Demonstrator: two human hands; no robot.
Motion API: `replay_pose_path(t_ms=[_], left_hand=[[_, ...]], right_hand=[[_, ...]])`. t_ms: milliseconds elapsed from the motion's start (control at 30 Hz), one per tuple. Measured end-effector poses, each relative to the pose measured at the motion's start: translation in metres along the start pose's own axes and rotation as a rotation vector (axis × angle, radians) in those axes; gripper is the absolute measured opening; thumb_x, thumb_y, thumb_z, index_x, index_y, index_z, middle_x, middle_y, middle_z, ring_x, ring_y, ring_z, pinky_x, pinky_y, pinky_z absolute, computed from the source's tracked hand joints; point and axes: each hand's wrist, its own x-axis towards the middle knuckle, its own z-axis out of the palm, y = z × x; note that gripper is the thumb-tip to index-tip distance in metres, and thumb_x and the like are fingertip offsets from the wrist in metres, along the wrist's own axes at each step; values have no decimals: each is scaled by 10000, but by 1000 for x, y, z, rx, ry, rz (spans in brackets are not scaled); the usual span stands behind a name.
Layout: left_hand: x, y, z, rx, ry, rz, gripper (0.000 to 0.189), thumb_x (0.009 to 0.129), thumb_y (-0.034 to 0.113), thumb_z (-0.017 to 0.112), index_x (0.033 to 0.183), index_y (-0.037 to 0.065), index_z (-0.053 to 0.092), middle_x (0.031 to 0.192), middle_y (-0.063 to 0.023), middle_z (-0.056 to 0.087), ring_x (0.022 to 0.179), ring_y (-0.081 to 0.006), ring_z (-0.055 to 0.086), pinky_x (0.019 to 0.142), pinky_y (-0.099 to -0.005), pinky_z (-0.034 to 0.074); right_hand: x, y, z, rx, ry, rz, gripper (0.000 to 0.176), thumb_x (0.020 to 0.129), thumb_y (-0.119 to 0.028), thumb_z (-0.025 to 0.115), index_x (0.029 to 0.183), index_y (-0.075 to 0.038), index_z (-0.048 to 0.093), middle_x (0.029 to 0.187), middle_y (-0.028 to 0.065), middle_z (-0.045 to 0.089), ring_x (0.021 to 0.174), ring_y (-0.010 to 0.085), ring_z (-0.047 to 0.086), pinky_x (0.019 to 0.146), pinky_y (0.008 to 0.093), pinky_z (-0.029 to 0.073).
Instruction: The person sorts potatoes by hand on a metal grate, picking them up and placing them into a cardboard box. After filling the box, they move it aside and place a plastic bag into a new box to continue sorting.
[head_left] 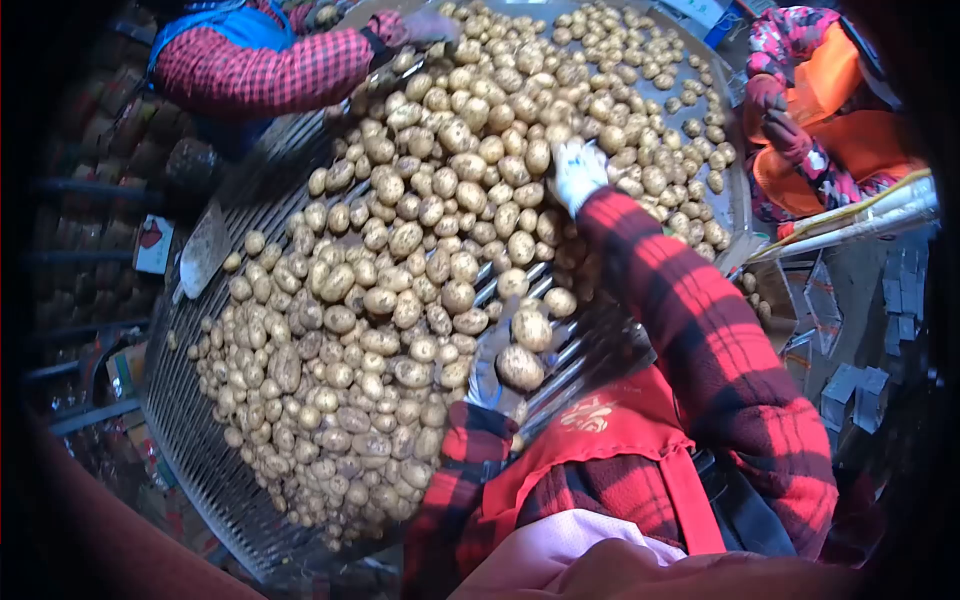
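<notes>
Many potatoes (400, 240) lie heaped on a large slatted metal table (190, 440). My right hand (580, 172), in a white glove, rests on the heap at its right side, its fingers over potatoes; whether it grips one I cannot make out. Close to my red apron (600, 420), my left hand (487, 365) wears a grey-and-white glove and is curved around the left side of two larger potatoes (520, 368). Bare slats show beside them. Both my sleeves are red and black plaid.
A co-worker's checked sleeve (280, 75) reaches over the table's far left edge. Another person in orange (850, 130) is at the right, beyond the rim. A scoop-like plate (205, 250) lies at the left edge. Small boxes (855, 395) stand on the floor at right.
</notes>
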Motion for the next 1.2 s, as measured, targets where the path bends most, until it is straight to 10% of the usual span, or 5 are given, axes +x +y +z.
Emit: replay_pose_path(t_ms=[300, 567, 600, 767, 1200], left_hand=[[9, 11, 6, -154, -1, 162, 570, 1005, 377, 590, 1531, 207, 453, 1509, -124, 520, 1307, -392, 564, 969, -485, 554], [8, 1, 4, -377, -160, 23, 483, 1053, 305, 499, 1524, 207, 460, 1564, -146, 449, 1390, -402, 479, 1030, -515, 520], [10, -2, 3, -318, -150, -3, 489, 1047, 310, 512, 1523, 211, 463, 1563, -143, 452, 1384, -397, 485, 1027, -512, 523], [14, -25, 7, -53, -102, -240, 559, 1012, 396, 561, 1529, 211, 460, 1553, -132, 480, 1276, -389, 579, 843, -441, 612], [94, -198, 65, 752, -124, -603, 563, 1047, 299, 582, 1526, 79, 384, 1464, -165, 523, 1018, -324, 713, 775, -422, 617]], right_hand=[[-23, 25, -55, 228, -408, -124, 583, 845, -388, 694, 1316, -62, 580, 1214, 214, 667, 1156, 365, 636, 1003, 447, 509], [-189, 68, -54, 2385, -909, -46, 461, 982, -460, 655, 1210, -64, 596, 1211, 83, 633, 1060, 200, 620, 821, 356, 546], [-219, 64, -60, 2408, -815, 485, 531, 986, -526, 613, 1253, -67, 590, 1373, 131, 583, 1203, 257, 606, 871, 413, 570], [-300, 72, -48, 2338, -739, 876, 368, 1028, -390, 572, 1040, -40, 681, 1062, 156, 729, 832, 268, 740, 696, 475, 614], [-487, 165, -87, 2863, -233, 682, 639, 1026, -171, 561, 1600, -126, 284, 1586, 189, 385, 1318, 421, 550, 858, 498, 618]])
